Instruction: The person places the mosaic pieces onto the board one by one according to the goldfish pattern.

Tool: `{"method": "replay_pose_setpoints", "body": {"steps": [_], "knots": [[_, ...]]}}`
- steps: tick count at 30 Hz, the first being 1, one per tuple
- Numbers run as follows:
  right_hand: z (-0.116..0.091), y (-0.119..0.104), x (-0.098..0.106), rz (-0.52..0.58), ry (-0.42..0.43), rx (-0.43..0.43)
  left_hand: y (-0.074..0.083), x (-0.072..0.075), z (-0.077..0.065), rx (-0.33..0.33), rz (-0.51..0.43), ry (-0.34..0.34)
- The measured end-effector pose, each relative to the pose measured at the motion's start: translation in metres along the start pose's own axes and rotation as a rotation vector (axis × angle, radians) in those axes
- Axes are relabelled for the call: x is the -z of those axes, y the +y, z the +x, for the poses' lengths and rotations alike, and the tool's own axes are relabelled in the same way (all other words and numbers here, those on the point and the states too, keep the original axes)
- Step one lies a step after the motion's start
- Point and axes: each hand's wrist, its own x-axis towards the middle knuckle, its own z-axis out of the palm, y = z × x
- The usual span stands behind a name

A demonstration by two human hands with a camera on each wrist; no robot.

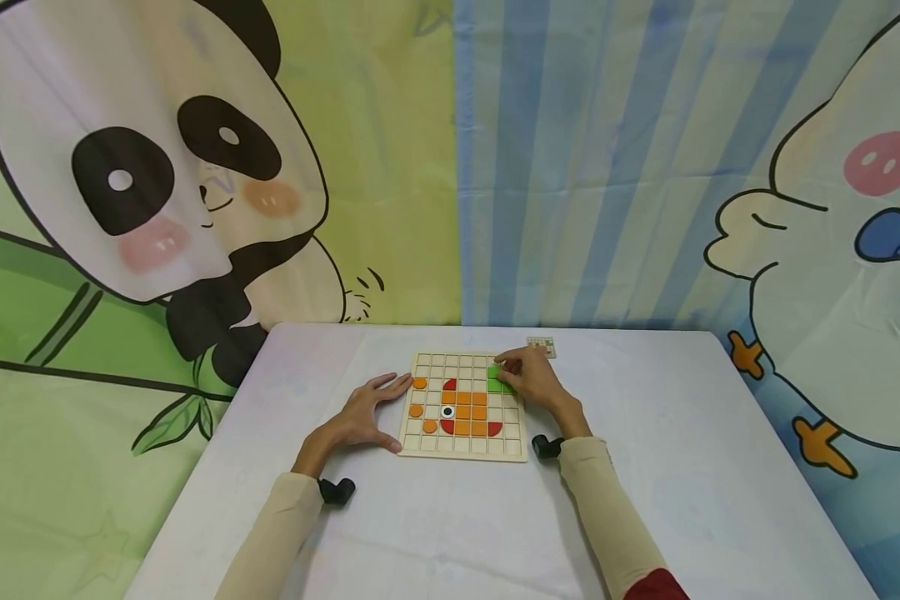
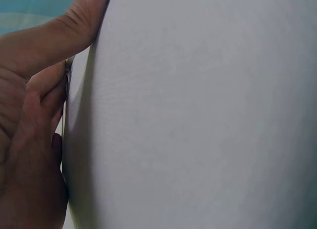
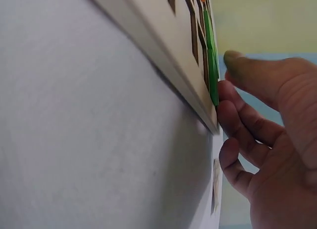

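A square wooden grid board [image 1: 457,451] lies on the table, with an orange, red and white fish-like tile pattern [image 1: 471,413] in its cells. At the board's left edge, my left hand [image 1: 356,414] rests with thumb and fingers spread apart, the thumb at the near corner. My right hand [image 1: 534,379] is over the far right corner, fingertips right at the green tiles [image 1: 497,386]. From the right wrist, the bent fingers [image 3: 230,115] are beside the green tile edge [image 3: 212,75], and the thumb stands a little apart from them; no loose piece shows between.
Orange round tiles [image 1: 416,411] fill several cells along the board's left side. A small patterned card [image 1: 542,345] lies behind the right hand. The white table [image 1: 435,533] reaches to a printed cloth backdrop [image 1: 570,167] at the back.
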Motion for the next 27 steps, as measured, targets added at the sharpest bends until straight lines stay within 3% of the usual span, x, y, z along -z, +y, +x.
{"method": "replay_pose_setpoints", "body": {"steps": [10,20,23,27], "knots": [[-0.014,0.005,0.014,0.027,0.063,-0.080,-0.006,-0.003,0.004,-0.035,-0.002,0.015],[-0.025,0.016,0.027,0.028,0.149,-0.077,-0.013,-0.002,0.005,-0.067,-0.004,0.012],[-0.029,0.017,0.032,0.030,0.155,-0.093,-0.014,0.001,0.004,-0.085,-0.053,0.016],[-0.035,0.021,0.038,0.000,0.175,-0.118,-0.016,0.006,0.005,-0.148,-0.213,0.037]]}}
